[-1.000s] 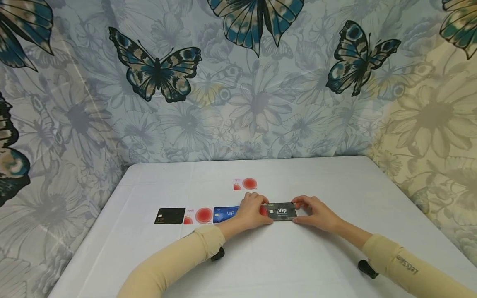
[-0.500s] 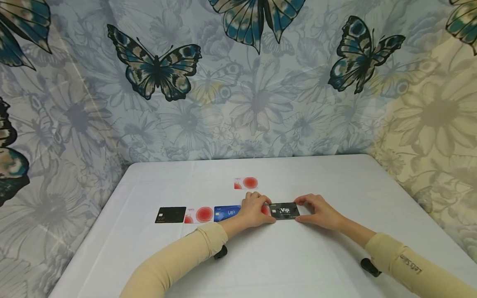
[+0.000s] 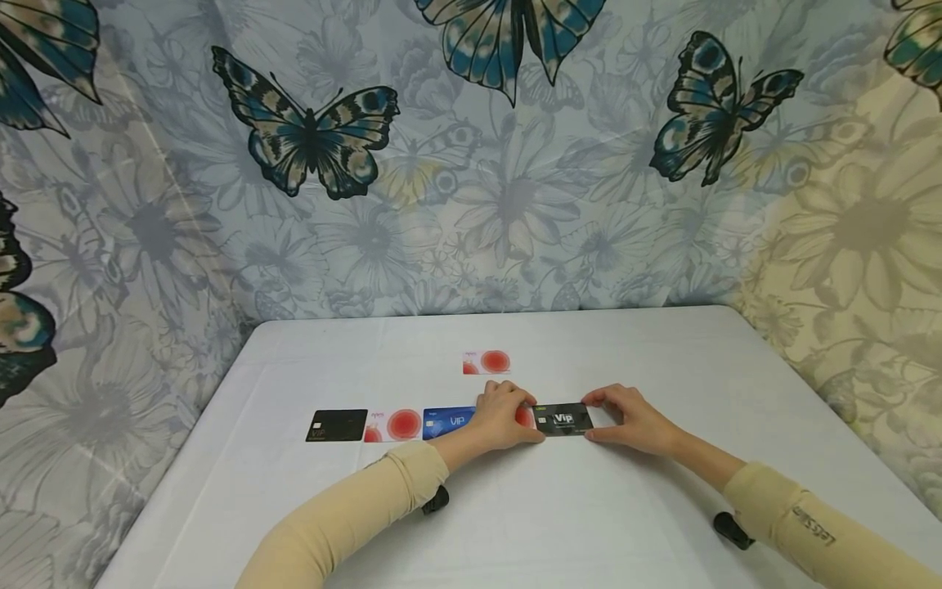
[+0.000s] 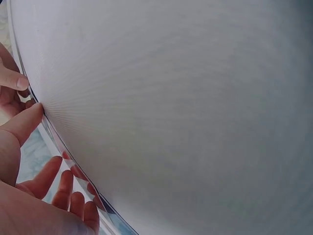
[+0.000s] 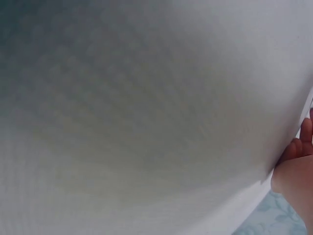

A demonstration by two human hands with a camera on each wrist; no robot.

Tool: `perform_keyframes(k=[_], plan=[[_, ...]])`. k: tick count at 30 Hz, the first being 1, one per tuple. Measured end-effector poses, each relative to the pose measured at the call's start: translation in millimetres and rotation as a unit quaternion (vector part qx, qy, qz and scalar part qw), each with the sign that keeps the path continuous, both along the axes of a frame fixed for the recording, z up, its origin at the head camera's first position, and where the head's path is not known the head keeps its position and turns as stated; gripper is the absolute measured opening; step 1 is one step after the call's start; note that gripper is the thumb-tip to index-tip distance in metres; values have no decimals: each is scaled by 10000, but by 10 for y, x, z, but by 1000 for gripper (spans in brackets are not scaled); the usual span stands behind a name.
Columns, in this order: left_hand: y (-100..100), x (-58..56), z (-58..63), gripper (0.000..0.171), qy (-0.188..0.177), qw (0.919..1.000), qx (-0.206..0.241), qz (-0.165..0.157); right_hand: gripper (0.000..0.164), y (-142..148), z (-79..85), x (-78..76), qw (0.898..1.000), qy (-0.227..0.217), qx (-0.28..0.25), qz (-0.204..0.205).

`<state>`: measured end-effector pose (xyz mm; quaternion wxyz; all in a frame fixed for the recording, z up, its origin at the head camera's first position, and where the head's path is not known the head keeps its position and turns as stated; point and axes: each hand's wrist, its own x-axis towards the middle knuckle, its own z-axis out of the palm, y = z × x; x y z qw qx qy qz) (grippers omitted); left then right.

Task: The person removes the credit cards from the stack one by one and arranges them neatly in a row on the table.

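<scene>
A dark grey card marked "Vip" (image 3: pixel 562 420) lies at the right end of a row of cards in the head view. My left hand (image 3: pixel 502 415) holds its left side, thumb at the near corner and fingers at the far one. At the opposite side, my right hand (image 3: pixel 629 420) pinches the right edge between thumb and forefinger. Under the left hand, a card with red on it (image 3: pixel 524 416) is mostly covered. A blue VIP card (image 3: pixel 447 421) is partly hidden by the same hand. In the left wrist view, the left thumb (image 4: pixel 30 120) touches a card edge.
Farther left in the row are a white card with a red circle (image 3: pixel 393 425) and a black card (image 3: pixel 336 425). Behind the row lies another red-and-white card (image 3: pixel 486 362). The white-covered table (image 3: pixel 589 523) meets a butterfly-patterned backdrop (image 3: pixel 515 204).
The grey card and both hands appear slightly farther right than a second ago, though the head view has shifted a little too. Both hands keep the same hold.
</scene>
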<state>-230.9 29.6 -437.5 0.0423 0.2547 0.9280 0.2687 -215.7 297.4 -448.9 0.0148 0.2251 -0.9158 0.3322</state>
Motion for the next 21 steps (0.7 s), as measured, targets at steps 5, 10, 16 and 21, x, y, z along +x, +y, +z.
perform_keyframes(k=[5, 10, 16, 21], plan=[[-3, 3, -2, 50, 4, 10000, 0, -1, 48, 7, 5, -3, 10000, -24, 15, 25], [-3, 4, -2, 50, 17, 10000, -25, 0, 49, 6, 21, -6, 9999, -70, 18, 82], [-6, 0, -6, 50, -25, 9999, -98, -58, 50, -5, 20, 1, 9999, 8, 16, 143], [-28, -13, -2, 51, -10, 9997, -186, -134, 49, -61, 23, 0, 9996, 242, 17, 137]])
